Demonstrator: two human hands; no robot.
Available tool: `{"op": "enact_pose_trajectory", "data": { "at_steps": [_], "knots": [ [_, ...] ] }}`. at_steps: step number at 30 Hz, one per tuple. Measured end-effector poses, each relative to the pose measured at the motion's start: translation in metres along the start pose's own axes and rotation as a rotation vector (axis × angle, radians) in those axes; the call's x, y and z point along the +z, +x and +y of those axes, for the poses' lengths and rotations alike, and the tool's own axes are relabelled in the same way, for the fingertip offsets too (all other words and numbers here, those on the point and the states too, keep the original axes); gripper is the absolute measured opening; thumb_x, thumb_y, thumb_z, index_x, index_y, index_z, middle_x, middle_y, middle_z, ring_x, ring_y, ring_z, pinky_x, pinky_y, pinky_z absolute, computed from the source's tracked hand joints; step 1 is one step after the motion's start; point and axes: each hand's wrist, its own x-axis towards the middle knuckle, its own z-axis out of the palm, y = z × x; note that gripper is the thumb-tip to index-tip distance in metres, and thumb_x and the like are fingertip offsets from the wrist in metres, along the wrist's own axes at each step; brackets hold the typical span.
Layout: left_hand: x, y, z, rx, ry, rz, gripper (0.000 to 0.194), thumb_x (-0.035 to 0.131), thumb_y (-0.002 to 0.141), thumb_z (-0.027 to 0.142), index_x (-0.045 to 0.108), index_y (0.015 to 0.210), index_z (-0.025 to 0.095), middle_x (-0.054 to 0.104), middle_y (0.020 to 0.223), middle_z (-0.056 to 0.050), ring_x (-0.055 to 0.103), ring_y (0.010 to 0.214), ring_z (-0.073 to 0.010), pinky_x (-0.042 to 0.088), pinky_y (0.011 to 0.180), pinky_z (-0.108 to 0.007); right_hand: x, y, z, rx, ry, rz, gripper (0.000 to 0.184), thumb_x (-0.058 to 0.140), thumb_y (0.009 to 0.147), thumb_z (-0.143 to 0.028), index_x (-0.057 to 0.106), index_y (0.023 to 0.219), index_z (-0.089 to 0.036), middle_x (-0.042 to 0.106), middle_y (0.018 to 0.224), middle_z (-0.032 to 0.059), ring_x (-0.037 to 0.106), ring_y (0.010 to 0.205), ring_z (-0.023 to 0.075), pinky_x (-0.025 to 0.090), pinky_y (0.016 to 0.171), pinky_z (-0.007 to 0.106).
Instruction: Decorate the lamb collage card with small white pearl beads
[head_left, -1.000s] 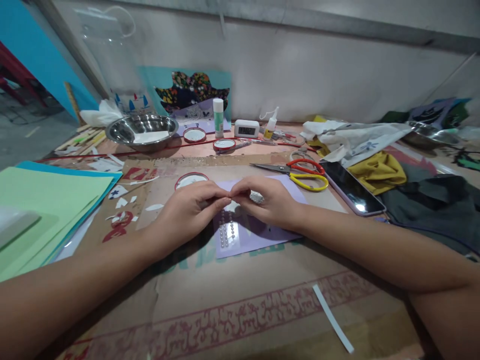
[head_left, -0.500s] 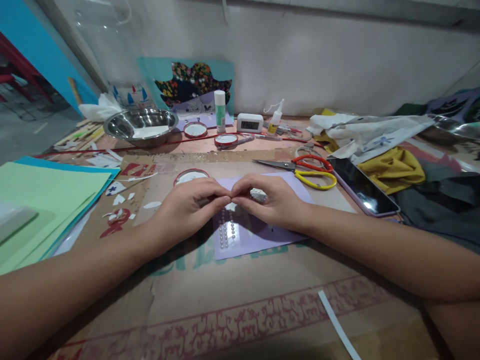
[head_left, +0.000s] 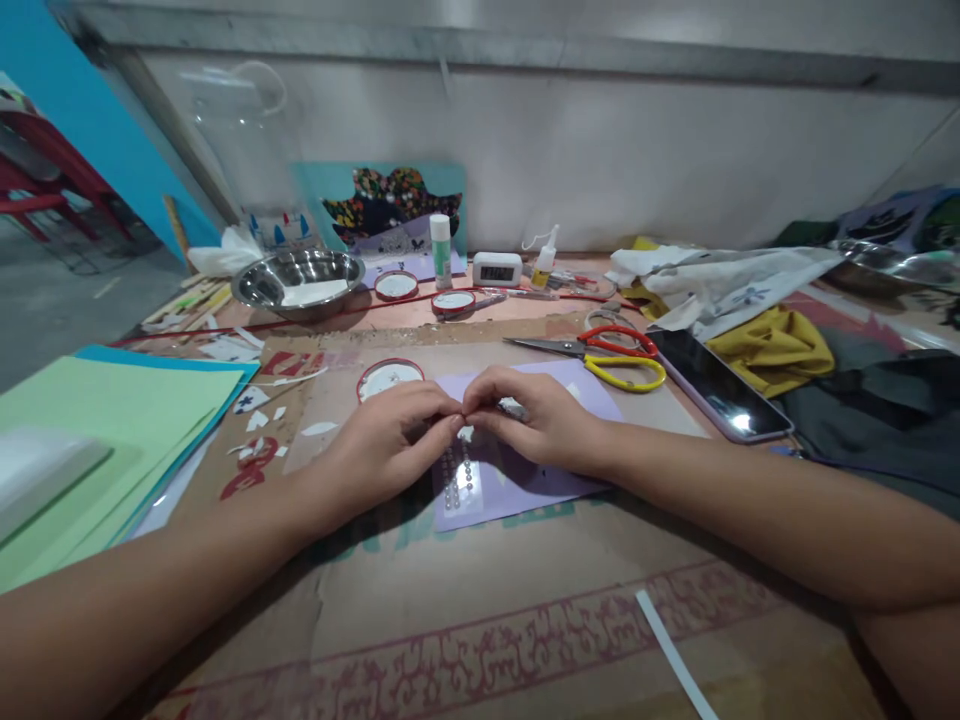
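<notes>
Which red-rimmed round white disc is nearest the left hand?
The front disc, just beyond the left hand; the other two sit farther back, near the upright white-capped green glue stick.

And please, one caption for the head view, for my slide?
Left hand and right hand meet over purple paper and beads, with scissors and phone to the right.

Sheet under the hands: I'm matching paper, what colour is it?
The sheet is light purple; head view.

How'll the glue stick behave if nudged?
The glue stick would likely tip if pushed near its white cap: it stands upright, tall and narrow. Once down, its rounded barrel would probably roll.
</notes>
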Motion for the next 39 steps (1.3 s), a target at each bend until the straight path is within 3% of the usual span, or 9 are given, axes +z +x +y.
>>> {"op": "enact_pose_trajectory", "data": {
  "at_steps": [9, 23, 33, 39],
  "knots": [
    [-0.0011, 0.0005, 0.0057, -0.08, 0.033, -0.013, 0.022, 0.048, 0.088, 0.023, 0.065, 0.075, 0.019, 0.062, 0.068, 0.001, 0.056, 0.066, -0.0132, 0.042, 0.063, -0.024, 0.0025, -0.0025, -0.0041, -0.001, -0.039, -0.064, 0.013, 0.047, 0.093, -0.011, 0.053, 0.1, -0.02, 0.065, 0.087, 0.0002, 0.061, 0.074, 0.0111, 0.047, 0.068, 0.022],
    [0.0003, 0.0014, 0.0044, -0.131, 0.017, -0.018, 0.025, 0.048, 0.086, 0.024, 0.071, 0.077, 0.019, 0.068, 0.071, 0.0, 0.059, 0.067, -0.0134, 0.045, 0.066, -0.024, 0.0027, -0.0025, -0.003, 0.008, -0.064, -0.059, 0.011, 0.048, 0.093, -0.012, 0.05, 0.1, -0.02, 0.065, 0.087, 0.0007, 0.061, 0.074, 0.0123, 0.047, 0.068, 0.024],
    [0.0003, 0.0031, 0.0055, -0.144, 0.03, -0.012, 0.026, 0.047, 0.087, 0.022, 0.061, 0.066, 0.019, 0.058, 0.061, 0.003, 0.052, 0.059, -0.0119, 0.041, 0.059, -0.024, 0.0013, -0.0014, -0.002, -0.009, 0.001, -0.064, 0.01, 0.052, 0.092, -0.015, 0.048, 0.1, -0.02, 0.066, 0.091, 0.0017, 0.062, 0.079, 0.0128, 0.05, 0.073, 0.026],
    [0.0011, -0.0004, 0.0004, -0.029, 0.072, -0.036, 0.024, 0.043, 0.098, 0.024, 0.065, 0.089, 0.017, 0.065, 0.082, -0.001, 0.058, 0.078, -0.0149, 0.044, 0.071, -0.026, 0.0008, -0.0003, 0.0024, 0.019, 0.001, -0.016, 0.009, 0.055, 0.092, -0.016, 0.049, 0.098, -0.019, 0.064, 0.087, 0.0008, 0.06, 0.077, 0.0124, 0.048, 0.071, 0.026]
  ]
}}
